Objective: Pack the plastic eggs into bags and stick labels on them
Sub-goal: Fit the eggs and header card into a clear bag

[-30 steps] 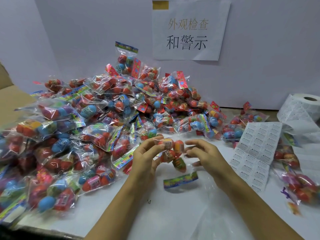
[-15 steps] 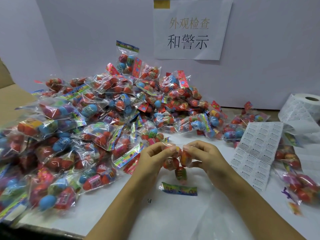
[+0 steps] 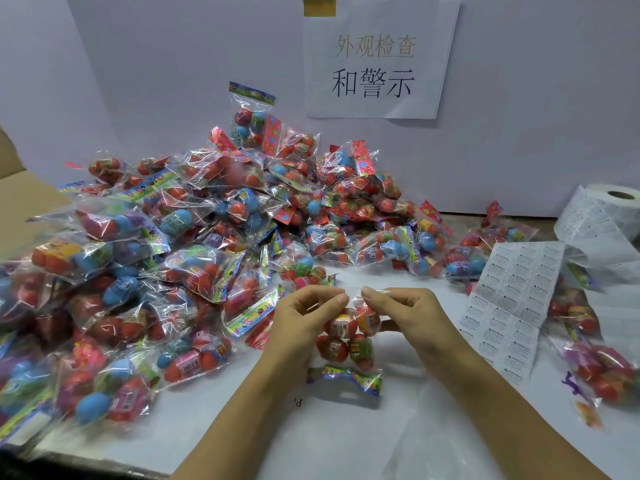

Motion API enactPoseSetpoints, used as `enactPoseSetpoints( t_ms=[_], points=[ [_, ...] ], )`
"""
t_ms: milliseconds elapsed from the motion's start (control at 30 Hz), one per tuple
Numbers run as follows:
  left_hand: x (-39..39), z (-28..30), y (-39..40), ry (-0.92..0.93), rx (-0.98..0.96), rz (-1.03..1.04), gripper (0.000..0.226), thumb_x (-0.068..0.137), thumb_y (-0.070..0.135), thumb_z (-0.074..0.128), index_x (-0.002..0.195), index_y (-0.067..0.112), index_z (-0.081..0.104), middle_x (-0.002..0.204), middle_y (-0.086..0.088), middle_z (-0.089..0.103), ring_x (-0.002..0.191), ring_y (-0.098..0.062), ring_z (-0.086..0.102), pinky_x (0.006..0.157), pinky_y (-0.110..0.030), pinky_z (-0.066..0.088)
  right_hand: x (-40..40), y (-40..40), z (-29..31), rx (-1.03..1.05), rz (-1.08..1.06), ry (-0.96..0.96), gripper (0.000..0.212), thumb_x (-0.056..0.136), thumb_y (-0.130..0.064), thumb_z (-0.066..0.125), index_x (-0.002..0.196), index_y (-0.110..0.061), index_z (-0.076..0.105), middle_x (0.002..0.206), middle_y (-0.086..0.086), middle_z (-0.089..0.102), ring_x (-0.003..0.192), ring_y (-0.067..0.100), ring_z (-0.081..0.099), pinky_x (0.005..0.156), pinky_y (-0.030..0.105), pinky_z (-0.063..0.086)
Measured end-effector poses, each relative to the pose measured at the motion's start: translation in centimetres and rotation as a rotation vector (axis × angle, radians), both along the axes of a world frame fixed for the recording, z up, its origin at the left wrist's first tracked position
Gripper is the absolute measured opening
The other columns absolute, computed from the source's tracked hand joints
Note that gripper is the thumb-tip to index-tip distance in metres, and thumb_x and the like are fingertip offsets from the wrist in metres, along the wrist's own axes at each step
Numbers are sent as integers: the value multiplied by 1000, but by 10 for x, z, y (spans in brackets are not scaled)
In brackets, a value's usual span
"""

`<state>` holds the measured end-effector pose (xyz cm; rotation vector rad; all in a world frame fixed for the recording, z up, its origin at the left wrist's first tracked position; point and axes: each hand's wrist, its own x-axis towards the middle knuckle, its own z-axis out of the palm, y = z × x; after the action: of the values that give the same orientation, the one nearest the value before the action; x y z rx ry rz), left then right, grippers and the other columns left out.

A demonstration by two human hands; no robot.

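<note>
Head view: left hand [image 3: 304,320] and right hand [image 3: 408,315], fingers curled, pinch a crinkly clear bag [image 3: 348,336] of four glossy plastic eggs above the white table [image 3: 346,441]; printed cardboard header [image 3: 344,377] hangs lowest.

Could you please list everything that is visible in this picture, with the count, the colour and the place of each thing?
Bag of eggs in hands: one, clear, four mostly red eggs, centre, header card hanging down.
Pile of bags: too many to count, red and blue eggs, left and back.
Bags at right: a few, blurred, right edge.
Label sheet: one, white, right of hands.
Label roll: one, white, far right.
Paper sign: one, white, on wall.
Table: white.
Cardboard: brown, far left.
Left hand: pinches bag top.
Right hand: pinches bag top.
</note>
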<state>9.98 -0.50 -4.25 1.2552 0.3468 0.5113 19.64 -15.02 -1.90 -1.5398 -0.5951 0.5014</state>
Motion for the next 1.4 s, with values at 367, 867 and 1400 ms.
enactPoseSetpoints(
  t_ms=[367,867,1400],
  points=[
    [-4,14,-6,11,-96,18,28,83,37,67,80,15,83,85,-10,78,77,-16,75,61,-21,55,0,-4,6,18,-7,16,31,79,-44,71,85,-17,83,85,8,78,78,15,73,69,27,60],
    [-4,9,-3,20,-87,-148,19,80,30,81,87,13,79,92,-12,75,85,-21,72,72,-28,59,2,-3,-1,41,-140,-59,26,93,-21,71,69,-14,78,73,7,74,70,14,71,61,26,58],
    [-3,2,2,45,-26,-173,16,72,21,84,80,8,78,84,-16,74,83,-26,75,71,-34,60,2,-7,3,-30,77,-50,36,63,-44,89,82,-15,79,74,9,74,64,15,66,62,24,53]
  ],
)
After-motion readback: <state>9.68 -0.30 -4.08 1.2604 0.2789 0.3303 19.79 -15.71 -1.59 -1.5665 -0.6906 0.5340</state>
